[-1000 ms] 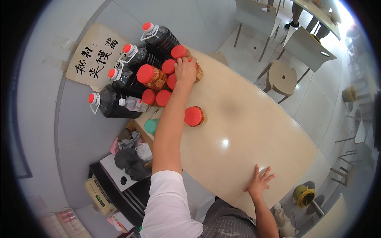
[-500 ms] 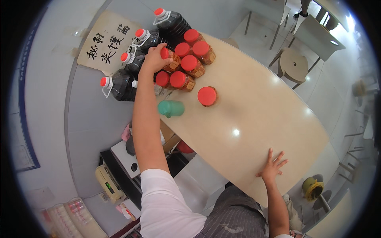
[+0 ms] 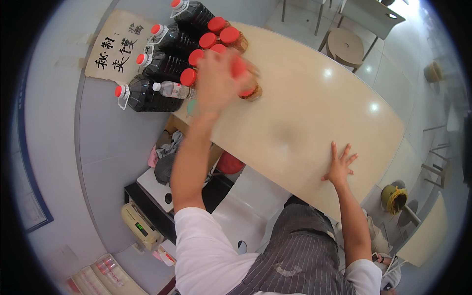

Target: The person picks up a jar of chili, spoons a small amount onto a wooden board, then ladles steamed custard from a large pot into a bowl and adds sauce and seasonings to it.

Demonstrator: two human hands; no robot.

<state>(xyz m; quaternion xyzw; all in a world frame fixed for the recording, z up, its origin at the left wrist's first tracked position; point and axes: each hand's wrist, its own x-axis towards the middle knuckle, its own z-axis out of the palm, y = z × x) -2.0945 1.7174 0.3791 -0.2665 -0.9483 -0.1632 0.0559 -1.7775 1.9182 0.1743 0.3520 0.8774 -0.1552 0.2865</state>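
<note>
The red-capped jar (image 3: 247, 81) is now off the cluster of red-capped jars (image 3: 216, 37) and sits under the left hand (image 3: 219, 81), whose blurred fingers seem wrapped around it, though the blur keeps me from telling for sure. Half a second ago that hand rested on the jars at the table's far corner; now it is nearer the middle of the beige table (image 3: 314, 123). The dark oil jugs (image 3: 162, 64) lie just beyond the grip. The right hand (image 3: 339, 164) stays flat and spread near the table's edge.
</note>
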